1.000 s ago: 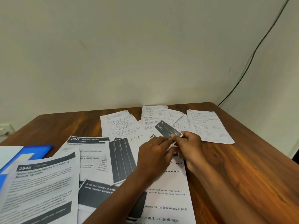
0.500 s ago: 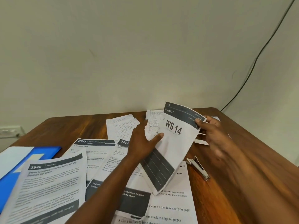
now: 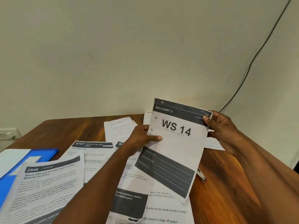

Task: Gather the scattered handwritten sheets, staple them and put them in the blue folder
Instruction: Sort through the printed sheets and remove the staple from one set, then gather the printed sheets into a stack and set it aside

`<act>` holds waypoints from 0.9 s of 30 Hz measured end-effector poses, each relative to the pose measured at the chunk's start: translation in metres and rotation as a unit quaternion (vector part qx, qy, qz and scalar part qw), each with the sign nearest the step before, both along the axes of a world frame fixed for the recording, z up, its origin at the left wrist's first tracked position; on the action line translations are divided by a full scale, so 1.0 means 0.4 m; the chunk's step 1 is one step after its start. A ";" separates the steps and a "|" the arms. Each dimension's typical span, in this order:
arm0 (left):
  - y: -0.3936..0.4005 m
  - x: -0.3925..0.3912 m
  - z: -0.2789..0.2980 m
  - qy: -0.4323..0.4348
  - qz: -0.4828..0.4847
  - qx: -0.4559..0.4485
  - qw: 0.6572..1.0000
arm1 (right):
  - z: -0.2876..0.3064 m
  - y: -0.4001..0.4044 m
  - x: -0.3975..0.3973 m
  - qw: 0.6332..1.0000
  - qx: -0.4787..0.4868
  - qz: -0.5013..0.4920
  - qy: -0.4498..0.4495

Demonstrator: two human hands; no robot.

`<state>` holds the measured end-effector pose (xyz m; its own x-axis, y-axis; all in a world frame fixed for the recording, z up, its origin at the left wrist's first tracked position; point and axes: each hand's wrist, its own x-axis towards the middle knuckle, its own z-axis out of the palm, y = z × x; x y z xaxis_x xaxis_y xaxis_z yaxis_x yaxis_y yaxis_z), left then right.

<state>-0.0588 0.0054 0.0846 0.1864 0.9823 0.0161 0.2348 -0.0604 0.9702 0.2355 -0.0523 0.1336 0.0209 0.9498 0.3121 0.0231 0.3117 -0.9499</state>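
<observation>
Above wooden table [image 3: 77,128], left hand [image 3: 139,139] and right hand [image 3: 221,128] each pinch printed sheet [image 3: 176,147]

You're at an office-like spot: a wooden bench [image 3: 226,199] strewn with printed sheets [image 3: 48,188], blue folder [image 3: 43,153], stapler [image 3: 201,175]

Both forearms were bare from the bottom edge of the frame to the wrists, with no sleeve showing on either. The left hand [image 3: 140,137] and the right hand [image 3: 222,128] carried no ring, watch or bracelet, and the visible thumbnails were short and unpainted.
</observation>
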 end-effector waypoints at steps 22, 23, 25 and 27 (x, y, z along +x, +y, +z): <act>-0.154 0.279 -0.056 -0.107 -0.056 -0.080 0.989 | -0.078 -0.066 0.207 0.961 -0.128 -0.224 -0.100; -0.162 0.300 -0.064 -0.102 -0.061 -0.091 0.989 | -0.083 -0.065 0.234 0.955 -0.143 -0.226 -0.132; -0.175 0.348 -0.083 -0.109 -0.063 -0.116 0.985 | -0.099 -0.066 0.285 0.937 -0.167 -0.239 -0.192; -0.185 0.390 -0.100 -0.122 -0.064 -0.131 0.982 | -0.125 -0.063 0.328 0.917 -0.178 -0.262 -0.243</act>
